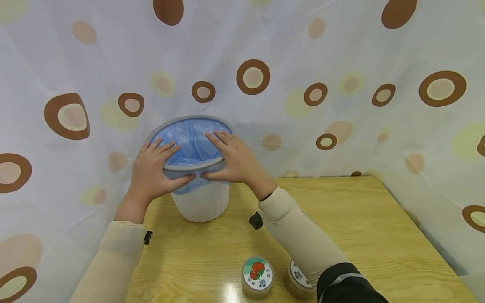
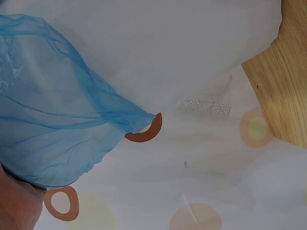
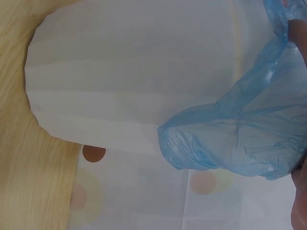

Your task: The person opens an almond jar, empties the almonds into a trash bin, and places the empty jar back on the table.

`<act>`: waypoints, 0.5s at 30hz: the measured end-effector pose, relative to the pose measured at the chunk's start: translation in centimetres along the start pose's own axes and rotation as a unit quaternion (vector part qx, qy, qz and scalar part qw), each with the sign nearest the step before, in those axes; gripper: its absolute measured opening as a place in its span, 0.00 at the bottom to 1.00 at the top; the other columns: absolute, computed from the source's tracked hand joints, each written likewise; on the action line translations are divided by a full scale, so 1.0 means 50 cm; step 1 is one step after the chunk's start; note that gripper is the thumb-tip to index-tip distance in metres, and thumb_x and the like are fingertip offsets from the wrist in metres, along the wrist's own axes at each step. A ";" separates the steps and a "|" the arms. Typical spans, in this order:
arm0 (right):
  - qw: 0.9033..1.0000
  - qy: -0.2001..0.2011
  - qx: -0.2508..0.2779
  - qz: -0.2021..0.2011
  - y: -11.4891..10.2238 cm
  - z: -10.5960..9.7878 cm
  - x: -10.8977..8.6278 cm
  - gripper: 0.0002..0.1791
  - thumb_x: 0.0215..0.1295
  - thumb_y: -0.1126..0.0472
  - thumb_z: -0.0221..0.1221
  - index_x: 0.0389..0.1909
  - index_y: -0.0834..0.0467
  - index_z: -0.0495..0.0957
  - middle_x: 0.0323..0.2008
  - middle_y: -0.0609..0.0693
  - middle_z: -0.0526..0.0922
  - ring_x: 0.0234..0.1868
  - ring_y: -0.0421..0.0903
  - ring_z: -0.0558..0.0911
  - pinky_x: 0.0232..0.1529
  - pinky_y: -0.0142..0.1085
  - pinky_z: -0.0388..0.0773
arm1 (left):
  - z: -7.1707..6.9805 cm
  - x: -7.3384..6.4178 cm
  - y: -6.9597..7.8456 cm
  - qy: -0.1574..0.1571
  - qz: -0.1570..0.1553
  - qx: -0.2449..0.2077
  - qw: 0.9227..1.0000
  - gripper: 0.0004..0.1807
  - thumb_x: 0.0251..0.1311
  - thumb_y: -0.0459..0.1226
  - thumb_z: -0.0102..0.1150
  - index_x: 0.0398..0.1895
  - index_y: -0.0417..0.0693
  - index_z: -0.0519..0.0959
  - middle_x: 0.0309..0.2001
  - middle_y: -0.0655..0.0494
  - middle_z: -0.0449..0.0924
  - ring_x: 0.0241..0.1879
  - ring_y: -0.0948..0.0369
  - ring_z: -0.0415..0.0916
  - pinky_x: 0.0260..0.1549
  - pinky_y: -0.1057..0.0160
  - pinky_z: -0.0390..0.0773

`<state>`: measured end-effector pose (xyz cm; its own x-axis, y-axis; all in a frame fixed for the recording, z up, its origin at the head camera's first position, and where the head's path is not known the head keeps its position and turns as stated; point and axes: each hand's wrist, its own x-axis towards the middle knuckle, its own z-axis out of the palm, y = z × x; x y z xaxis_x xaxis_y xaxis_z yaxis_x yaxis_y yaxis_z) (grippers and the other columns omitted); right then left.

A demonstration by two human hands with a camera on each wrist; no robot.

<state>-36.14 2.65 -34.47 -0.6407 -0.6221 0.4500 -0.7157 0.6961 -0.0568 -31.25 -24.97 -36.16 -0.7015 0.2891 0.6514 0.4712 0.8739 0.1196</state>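
A white trash can (image 1: 202, 204) stands on the wooden table close to the back curtain, lined with a blue plastic bag (image 1: 192, 139). The bag's edge folds down outside, below the grey rim (image 1: 193, 167). My left hand (image 1: 150, 171) grips the rim at its left, fingers over the inside and thumb outside. On the opposite side my right hand (image 1: 241, 161) holds the rim the same way, its thumb near the left thumb at the front. In the right wrist view the bag's loose edge (image 3: 230, 139) hangs against the can's pale wall (image 3: 110, 81).
Two round tubs stand at the table's front: one with a tomato-like picture on its lid (image 1: 257, 273), the other (image 1: 297, 280) partly hidden by the right sleeve. A curtain (image 1: 288, 46) with brown and yellow circles surrounds the wooden table (image 1: 333, 214) at the back and sides.
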 end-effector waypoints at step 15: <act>1.000 0.013 0.001 -0.012 0.000 0.001 -0.003 0.58 0.56 0.23 0.67 0.83 0.48 0.63 0.82 0.59 0.64 0.83 0.60 0.62 0.81 0.59 0.59 | 0.002 -0.003 0.004 0.014 0.004 0.001 1.000 0.53 0.40 0.68 0.77 0.68 0.47 0.83 0.68 0.43 0.82 0.75 0.34 0.68 0.75 0.29 0.61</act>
<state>-36.04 2.72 -34.57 -0.6166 -0.6287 0.4738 -0.7308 0.6810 -0.0474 -31.12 -24.80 -36.31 -0.6823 0.2850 0.6732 0.4754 0.8725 0.1124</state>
